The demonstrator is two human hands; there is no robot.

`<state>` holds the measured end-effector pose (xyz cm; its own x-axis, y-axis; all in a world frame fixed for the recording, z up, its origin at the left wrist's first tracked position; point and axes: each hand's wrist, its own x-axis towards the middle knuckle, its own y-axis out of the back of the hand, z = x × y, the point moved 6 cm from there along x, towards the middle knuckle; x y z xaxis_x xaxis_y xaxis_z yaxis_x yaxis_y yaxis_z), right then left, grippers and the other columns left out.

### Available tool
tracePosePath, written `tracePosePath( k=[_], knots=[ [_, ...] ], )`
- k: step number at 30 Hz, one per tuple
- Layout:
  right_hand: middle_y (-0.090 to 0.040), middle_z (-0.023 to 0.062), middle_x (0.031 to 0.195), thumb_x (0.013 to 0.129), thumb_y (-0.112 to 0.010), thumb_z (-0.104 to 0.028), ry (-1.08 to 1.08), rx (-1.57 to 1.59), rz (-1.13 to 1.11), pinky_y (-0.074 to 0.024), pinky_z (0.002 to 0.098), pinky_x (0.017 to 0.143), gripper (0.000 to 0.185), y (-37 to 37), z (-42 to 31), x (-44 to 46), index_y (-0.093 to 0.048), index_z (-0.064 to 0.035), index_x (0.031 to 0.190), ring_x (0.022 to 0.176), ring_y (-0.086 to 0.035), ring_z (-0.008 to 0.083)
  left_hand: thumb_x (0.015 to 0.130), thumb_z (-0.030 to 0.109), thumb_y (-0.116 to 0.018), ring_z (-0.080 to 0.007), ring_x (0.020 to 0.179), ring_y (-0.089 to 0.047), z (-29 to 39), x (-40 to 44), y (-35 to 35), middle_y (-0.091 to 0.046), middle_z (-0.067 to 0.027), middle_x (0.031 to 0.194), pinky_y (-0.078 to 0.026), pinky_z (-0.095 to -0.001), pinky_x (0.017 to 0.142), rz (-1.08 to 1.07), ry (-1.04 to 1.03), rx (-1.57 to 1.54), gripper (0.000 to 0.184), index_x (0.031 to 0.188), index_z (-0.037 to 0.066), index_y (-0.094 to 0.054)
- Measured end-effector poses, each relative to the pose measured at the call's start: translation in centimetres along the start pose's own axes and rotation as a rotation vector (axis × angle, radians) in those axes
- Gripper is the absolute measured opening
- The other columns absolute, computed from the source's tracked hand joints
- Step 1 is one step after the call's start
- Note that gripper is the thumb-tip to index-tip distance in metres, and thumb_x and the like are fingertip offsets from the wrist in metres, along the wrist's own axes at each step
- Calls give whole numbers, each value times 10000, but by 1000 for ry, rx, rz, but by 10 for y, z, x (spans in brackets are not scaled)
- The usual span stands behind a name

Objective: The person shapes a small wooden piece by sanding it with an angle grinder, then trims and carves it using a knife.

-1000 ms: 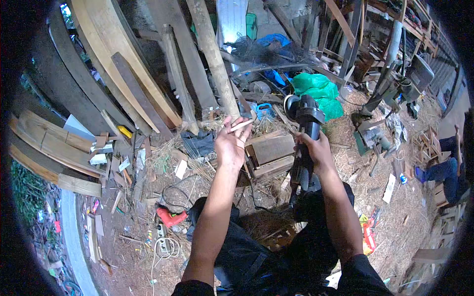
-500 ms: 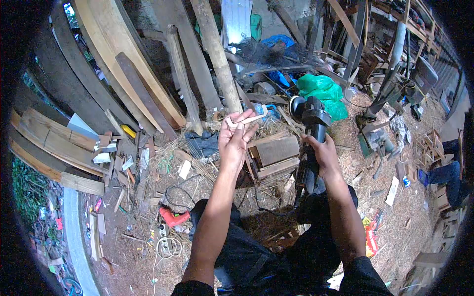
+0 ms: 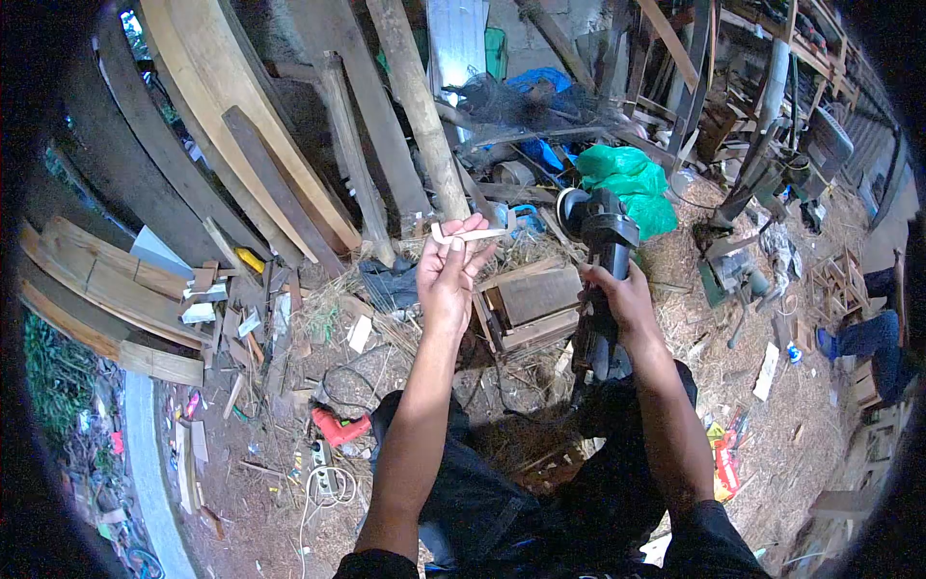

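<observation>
Pinched between the thumb and fingers of my left hand [image 3: 449, 285] is a small pale wooden piece [image 3: 479, 234] with bent ends, held level above the ground. My right hand [image 3: 622, 299] grips the black body of an angle grinder [image 3: 606, 249]. The grinder points away from me, its round pale disc [image 3: 572, 208] at the far left end, apart from the wooden piece. Below and between my hands sits a wooden block [image 3: 542, 297] on other wood. The grinder's lower end is partly behind my right hand.
A red power tool [image 3: 340, 426] and a power strip [image 3: 322, 465] with a coiled white cord lie at lower left. Long boards [image 3: 260, 125] lean at left. A green plastic bag [image 3: 632, 188] lies beyond the grinder. Another person's leg [image 3: 863, 347] shows at far right.
The wooden piece has turned in my left fingers and now lies more level. Both hands have shifted slightly left, the grinder staying in my right hand.
</observation>
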<state>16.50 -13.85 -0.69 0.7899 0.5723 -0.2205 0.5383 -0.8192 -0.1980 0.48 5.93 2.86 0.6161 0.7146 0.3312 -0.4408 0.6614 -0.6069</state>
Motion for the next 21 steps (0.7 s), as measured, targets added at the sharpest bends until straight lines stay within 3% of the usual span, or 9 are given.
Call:
tracePosePath(
  k=[5,17,21],
  knots=[
    [-607,74,722,788,-768,-155,16,3,2,-479,313,465,388,1,1,2,-505,-22,1040,555,-606,176,1007,135,-495,-289,1216,-555,0,0,1,-545,-210,1316,-520,-438,969,-10,-10,10,231,1212,27,-495],
    [-604,65,730,815,-722,-134,18,-14,8,-466,306,454,321,-5,-4,-3,-497,-31,1021,531,-592,164,1002,208,-525,-292,1187,-577,0,1,5,-583,-213,1260,-557,-431,898,12,-14,23,262,1192,29,-509],
    [-592,59,735,819,-723,-134,15,-10,-2,-467,306,455,325,-6,-3,-3,-494,-32,1026,534,-588,163,1008,250,-516,-277,1031,-654,0,0,7,-638,-194,1133,-581,-385,806,45,12,63,280,1173,23,-523]
  ],
)
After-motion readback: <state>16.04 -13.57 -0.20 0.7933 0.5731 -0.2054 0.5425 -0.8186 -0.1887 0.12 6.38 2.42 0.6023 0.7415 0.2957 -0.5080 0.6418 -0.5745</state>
